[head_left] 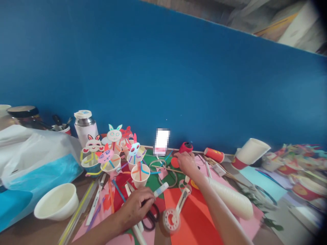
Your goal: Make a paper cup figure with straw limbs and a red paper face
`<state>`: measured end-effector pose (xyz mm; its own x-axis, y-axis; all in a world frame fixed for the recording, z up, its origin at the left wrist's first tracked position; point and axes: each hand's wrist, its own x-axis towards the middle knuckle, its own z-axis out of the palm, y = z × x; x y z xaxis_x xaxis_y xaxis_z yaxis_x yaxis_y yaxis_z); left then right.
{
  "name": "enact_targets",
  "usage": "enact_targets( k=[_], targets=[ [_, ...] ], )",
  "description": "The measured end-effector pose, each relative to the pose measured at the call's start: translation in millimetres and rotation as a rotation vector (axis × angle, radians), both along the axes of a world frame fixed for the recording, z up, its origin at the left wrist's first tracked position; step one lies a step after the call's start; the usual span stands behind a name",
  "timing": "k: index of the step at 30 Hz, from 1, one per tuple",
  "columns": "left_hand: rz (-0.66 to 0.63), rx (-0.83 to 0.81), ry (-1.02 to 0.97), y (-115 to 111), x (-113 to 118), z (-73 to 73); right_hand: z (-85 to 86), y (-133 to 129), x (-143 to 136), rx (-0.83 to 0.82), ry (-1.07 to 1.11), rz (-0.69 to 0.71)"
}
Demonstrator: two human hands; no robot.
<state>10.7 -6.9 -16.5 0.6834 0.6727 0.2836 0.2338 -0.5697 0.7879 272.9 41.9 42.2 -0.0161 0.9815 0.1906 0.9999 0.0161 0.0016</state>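
Observation:
My left hand [139,205] is closed low in the middle, with a white glue stick [161,189] with a blue label jutting from its fingertips. Black-handled scissors [151,217] lie beneath and beside that hand. My right hand [187,164] reaches to the back of the table, its fingers bent at a small red round piece [175,162]; the fingertips are partly hidden. Just behind it is a red rounded object with a dark top [186,147]. Paper cups [140,175] with animal faces and coloured strip arms stand left of centre.
A stack of white cups [230,197] lies beneath my right forearm. A white tape dispenser [172,219] rests on orange paper [196,221]. At left are a white bowl [57,202], a plastic bag [38,160] and a thermos [86,129]. A blue wall [163,75] rises behind.

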Motion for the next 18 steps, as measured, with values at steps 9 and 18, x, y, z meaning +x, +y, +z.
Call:
enact_targets(
  k=[9,18],
  targets=[
    [0.032,-0.065,-0.068,-2,-6,7.0,-21.5,-46,-58,-0.068,0.997,0.255],
    [0.107,-0.389,-0.164,-5,-11,6.1,-43.2,-63,-81,-0.139,1.155,0.27]
  ],
)
